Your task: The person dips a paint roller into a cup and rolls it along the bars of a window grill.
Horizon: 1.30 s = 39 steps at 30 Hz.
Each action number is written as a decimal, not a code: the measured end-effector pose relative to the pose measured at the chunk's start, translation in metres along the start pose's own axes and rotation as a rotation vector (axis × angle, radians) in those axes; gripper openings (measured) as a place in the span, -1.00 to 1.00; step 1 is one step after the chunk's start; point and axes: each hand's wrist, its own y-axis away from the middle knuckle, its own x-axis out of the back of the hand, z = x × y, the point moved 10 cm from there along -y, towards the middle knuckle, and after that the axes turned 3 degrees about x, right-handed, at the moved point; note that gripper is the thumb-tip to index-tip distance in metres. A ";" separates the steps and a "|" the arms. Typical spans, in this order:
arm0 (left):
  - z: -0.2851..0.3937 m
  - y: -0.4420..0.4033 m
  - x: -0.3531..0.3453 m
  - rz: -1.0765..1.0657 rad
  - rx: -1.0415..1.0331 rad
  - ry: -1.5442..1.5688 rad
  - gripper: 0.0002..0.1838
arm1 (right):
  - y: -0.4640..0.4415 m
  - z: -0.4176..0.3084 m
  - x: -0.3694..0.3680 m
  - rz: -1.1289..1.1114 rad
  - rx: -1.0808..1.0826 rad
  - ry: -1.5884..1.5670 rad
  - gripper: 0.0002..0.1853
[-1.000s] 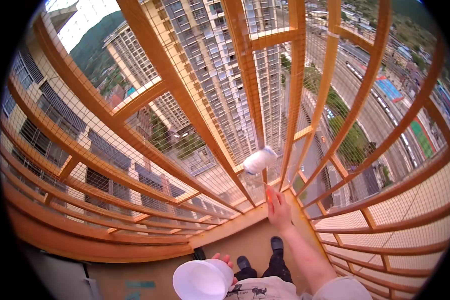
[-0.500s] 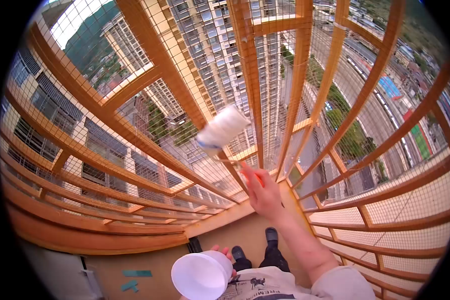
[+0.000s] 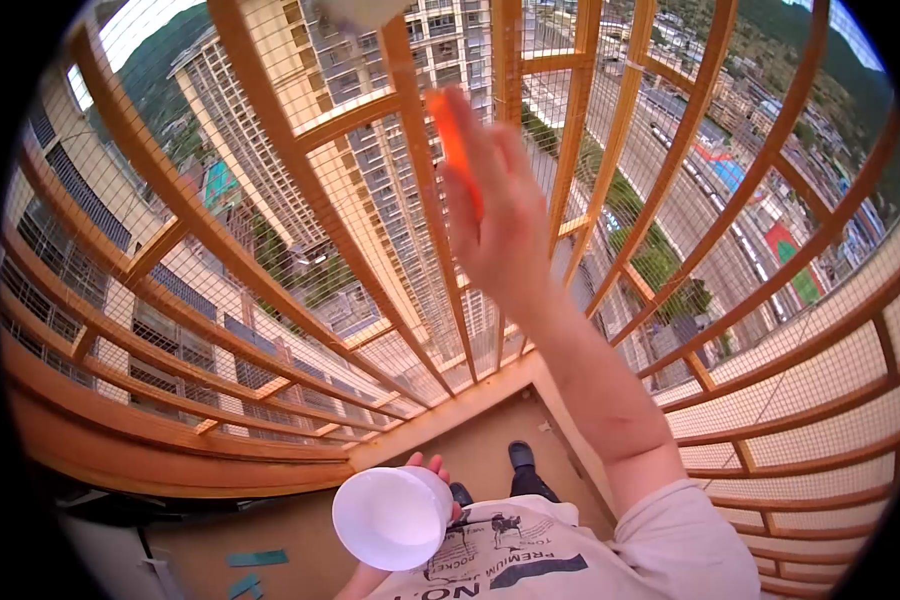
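Observation:
My right hand (image 3: 500, 200) is raised in front of the wooden lattice, its fingers wrapped round the orange handle (image 3: 455, 145) of a paint roller. The white roller head (image 3: 362, 10) is blurred and cut off by the top edge of the view. Low in the view, my left hand (image 3: 432, 470) holds a white bucket (image 3: 392, 518) by its side, with the mouth facing up. Some of the left fingers show at the bucket's far rim; the rest are hidden behind it.
Brown wooden bars (image 3: 315, 190) with wire mesh surround the front and both sides. Teal pieces (image 3: 256, 558) lie on the brown floor (image 3: 310, 530) at the lower left. My feet stand near the corner ledge (image 3: 470, 400). Tall buildings and roads show beyond the mesh.
My right hand has risen, carrying the roller up to the top edge after it swung left. My left hand still holds the bucket, now slightly further left in view.

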 end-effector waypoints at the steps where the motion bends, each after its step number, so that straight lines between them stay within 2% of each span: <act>1: 0.002 0.004 0.002 -0.006 0.010 0.003 -0.43 | -0.011 -0.004 0.005 0.024 0.026 0.009 -0.32; 4: 0.008 0.016 0.009 0.001 0.021 -0.007 -0.45 | -0.035 -0.018 0.023 0.082 0.087 0.084 -0.36; 5: 0.010 0.020 0.012 0.000 0.019 -0.011 -0.45 | -0.035 -0.017 0.024 0.049 0.018 0.119 -0.46; 8: 0.014 0.028 0.016 -0.015 0.037 -0.012 -0.44 | -0.008 -0.007 0.019 0.000 -0.073 0.129 -0.38; 12: 0.015 0.039 0.015 -0.011 0.047 0.012 -0.43 | 0.061 0.007 0.013 -0.011 -0.130 0.097 -0.39; 14: 0.018 0.044 0.020 -0.001 0.039 -0.003 -0.43 | 0.104 0.019 0.009 -0.080 -0.256 0.063 -0.37; 18: 0.017 0.049 0.023 0.042 0.017 0.016 -0.43 | 0.191 0.029 0.009 -0.153 -0.298 0.116 -0.36; 20: 0.016 0.048 0.025 0.048 0.013 0.006 -0.44 | 0.238 0.043 0.005 -0.218 -0.450 0.075 -0.35; 22: 0.013 0.045 0.025 0.056 0.008 -0.003 -0.44 | 0.280 0.052 0.005 -0.263 -0.497 0.076 -0.35; 27: 0.002 0.035 0.021 0.101 -0.021 0.000 -0.46 | 0.346 0.063 0.014 -0.336 -0.536 0.117 -0.36; 29: -0.003 0.031 0.019 0.097 -0.030 0.004 -0.46 | 0.371 0.077 0.013 -0.467 -0.630 0.141 -0.38; 36: -0.012 0.018 0.023 0.085 -0.049 0.032 -0.45 | 0.317 0.065 0.001 -0.456 -0.507 0.139 -0.38; 39: -0.015 0.014 0.017 0.058 -0.051 0.022 -0.44 | 0.262 0.042 -0.015 -0.327 -0.431 0.042 -0.38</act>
